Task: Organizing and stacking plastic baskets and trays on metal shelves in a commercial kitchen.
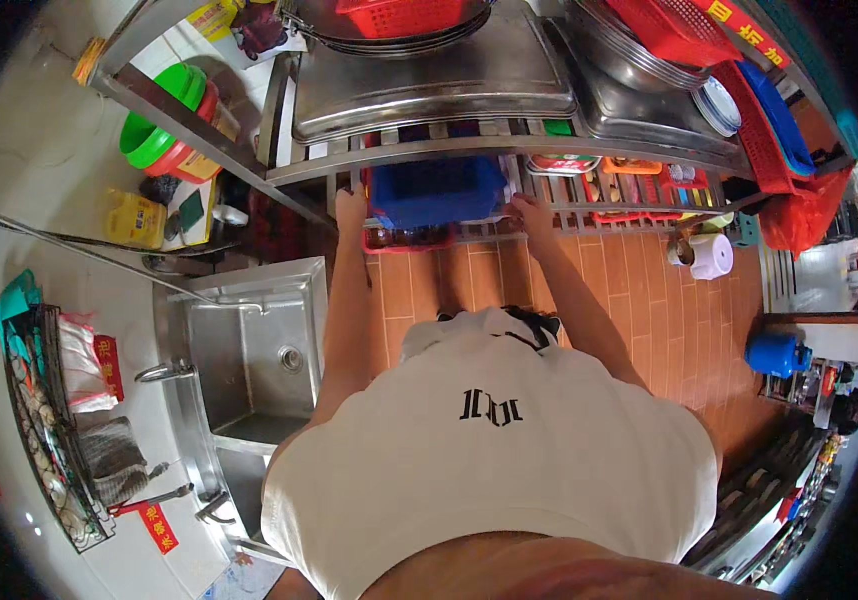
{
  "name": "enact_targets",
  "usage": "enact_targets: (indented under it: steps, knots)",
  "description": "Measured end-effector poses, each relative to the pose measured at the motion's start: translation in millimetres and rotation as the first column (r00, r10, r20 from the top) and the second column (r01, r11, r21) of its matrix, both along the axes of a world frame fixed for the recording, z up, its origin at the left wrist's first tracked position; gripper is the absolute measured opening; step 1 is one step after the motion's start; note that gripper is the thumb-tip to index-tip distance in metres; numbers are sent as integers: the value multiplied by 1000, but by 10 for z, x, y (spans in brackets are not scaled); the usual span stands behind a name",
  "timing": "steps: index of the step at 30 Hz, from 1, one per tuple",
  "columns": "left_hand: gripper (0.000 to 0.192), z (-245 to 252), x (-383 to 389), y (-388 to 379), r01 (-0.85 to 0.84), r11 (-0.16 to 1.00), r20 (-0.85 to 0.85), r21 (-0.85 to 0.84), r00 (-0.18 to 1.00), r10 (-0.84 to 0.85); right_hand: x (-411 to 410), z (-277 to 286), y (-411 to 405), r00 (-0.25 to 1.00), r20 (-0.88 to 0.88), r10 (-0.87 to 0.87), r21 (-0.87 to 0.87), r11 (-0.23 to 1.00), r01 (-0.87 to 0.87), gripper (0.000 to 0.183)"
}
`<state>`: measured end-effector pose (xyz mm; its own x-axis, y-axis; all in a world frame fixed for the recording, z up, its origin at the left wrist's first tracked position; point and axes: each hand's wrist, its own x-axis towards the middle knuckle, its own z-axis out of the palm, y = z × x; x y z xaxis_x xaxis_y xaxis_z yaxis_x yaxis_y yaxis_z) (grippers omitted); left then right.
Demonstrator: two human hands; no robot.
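Note:
Both my arms reach forward to a slatted metal rack. Between my hands a blue plastic basket [433, 191] lies on the lower shelf, below the upper shelf's edge. My left hand [352, 206] is at its left side, fingers bent near a pale rim. My right hand [530, 217] is at the right side, fingers curled by a pale edge. Whether either hand grips that edge cannot be told. A red tray [410, 241] with dark contents shows just under the blue basket.
Metal trays [429, 90] and stacked steel bowls [631, 52] fill the upper shelf. A metal rack post stands left of my left hand. A steel sink [256, 360] is at the left; a pale stool [711, 256] stands on the tiled floor at right.

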<state>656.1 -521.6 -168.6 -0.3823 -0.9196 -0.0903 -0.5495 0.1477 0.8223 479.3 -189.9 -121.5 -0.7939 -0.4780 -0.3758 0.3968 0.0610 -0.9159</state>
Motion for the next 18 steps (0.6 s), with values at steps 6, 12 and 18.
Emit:
enact_targets:
  steps: [6,12,18]
  knots:
    - [40,-129,51,618,189,947,-248,259,961,-124,160,-388,433,992,18,125,40,991,-125,25]
    - [43,-1646,1532,1179,371,923,45,-105,929,-368,775,-737,304,906,172,386,149,899,-411,23]
    - [49,-488,1124,1889,355,819,94,451,893,-440,786,-399,404,855,137,499,270,812,-517,29]
